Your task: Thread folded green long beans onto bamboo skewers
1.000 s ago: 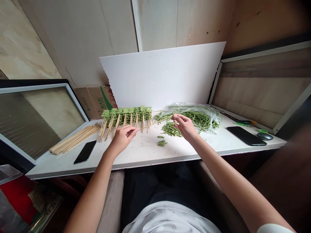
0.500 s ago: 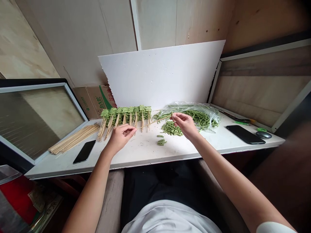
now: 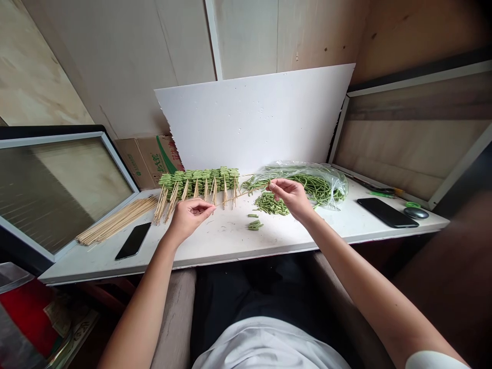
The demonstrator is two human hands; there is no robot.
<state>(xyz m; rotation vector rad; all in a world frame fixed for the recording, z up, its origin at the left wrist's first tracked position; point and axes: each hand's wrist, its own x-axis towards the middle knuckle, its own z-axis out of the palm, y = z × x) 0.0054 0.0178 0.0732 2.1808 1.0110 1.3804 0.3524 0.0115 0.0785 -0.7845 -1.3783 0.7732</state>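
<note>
While the left hand [image 3: 190, 219] and right hand [image 3: 291, 198] seem to pinch a skewer [image 3: 239, 197], filled skewers [image 3: 198, 180] lie beyond the left, cut beans [image 3: 271, 203] beside the right.

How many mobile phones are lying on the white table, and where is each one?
2. One black smartphone lies on the left part of the white table, beside the loose bamboo skewers; another black smartphone lies at the right end, next to a computer mouse.

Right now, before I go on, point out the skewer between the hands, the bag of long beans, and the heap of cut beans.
bamboo skewer [image 3: 240, 197], head view, middle of the shaft
plastic bag of long green beans [image 3: 330, 187], head view, bulging middle of the bag
heap of cut green beans [image 3: 270, 204], head view, centre of the heap
</note>
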